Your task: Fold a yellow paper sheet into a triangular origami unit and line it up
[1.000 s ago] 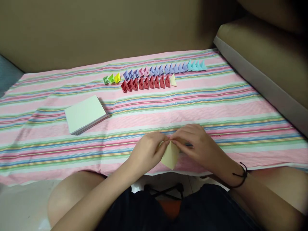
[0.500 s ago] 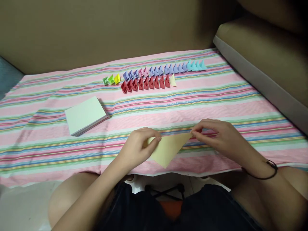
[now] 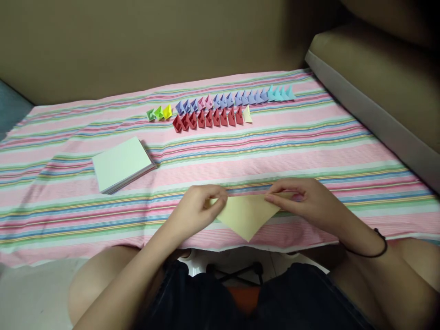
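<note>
A pale yellow paper (image 3: 246,215), folded into a downward-pointing triangle, lies near the front edge of the striped cloth (image 3: 240,151). My left hand (image 3: 197,208) pinches its left corner with thumb and fingers. At the paper's right corner my right hand (image 3: 304,199) pinches the top edge; a black cord circles that wrist. Both hands are closed on the paper and rest on the cloth.
A stack of white paper sheets (image 3: 121,164) lies at the left. Two rows of small folded paper pieces (image 3: 220,107) in green, yellow, purple, pink, blue and red stand at the back. A brown cushion (image 3: 378,78) borders the right side.
The small folded yellow shape has been opened out into a wide triangle. My hands moved apart, the right hand travelling right, then settling lower on the paper's top edge.
</note>
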### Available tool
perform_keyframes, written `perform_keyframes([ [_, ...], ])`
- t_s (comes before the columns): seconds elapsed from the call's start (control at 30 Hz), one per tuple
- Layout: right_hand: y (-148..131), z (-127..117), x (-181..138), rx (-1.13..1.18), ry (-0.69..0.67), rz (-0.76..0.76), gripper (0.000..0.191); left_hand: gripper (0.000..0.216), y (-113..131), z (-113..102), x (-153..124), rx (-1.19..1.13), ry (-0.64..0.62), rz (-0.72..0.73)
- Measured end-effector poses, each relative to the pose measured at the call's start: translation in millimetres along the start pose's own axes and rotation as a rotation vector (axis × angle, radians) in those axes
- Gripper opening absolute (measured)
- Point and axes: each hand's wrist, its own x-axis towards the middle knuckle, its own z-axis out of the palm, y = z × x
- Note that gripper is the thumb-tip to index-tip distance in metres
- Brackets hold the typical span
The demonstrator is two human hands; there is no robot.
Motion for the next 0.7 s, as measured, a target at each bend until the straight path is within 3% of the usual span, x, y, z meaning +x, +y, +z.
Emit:
perform_keyframes([
  [0.07,7.2,-7.5,0.5,0.054,0.033,0.067,0.025,0.02,-12.5,-10.8,2.2,0.107,0.039,-0.05],
  [0.17,15.2,-14.7,3.1,0.147,0.075,0.145,0.028,0.017,-27.1,-25.2,4.6,0.332,0.251,-0.149],
  [0.23,17.2,-13.6,5.7,0.211,0.069,0.176,0.029,0.019,-28.2,-27.2,5.3,0.35,0.348,-0.075],
  [0.3,17.4,-8.9,8.2,0.27,0.03,0.204,0.03,0.024,-23.1,-22.1,5.7,0.291,0.287,0.126],
  [0.4,17.3,-1.5,10.5,0.315,-0.04,0.219,0.031,0.061,-14.1,-8.8,6.1,0.175,0.047,0.327],
  [0.6,21.8,0.7,11.2,0.357,-0.038,0.228,0.032,0.071,-13.2,-2.0,5.1,0.135,-0.055,0.289],
  [0.7,24.2,-0.2,11.2,0.374,-0.051,0.241,0.033,0.064,-14.1,-4.2,5.1,0.082,-0.068,0.264],
])
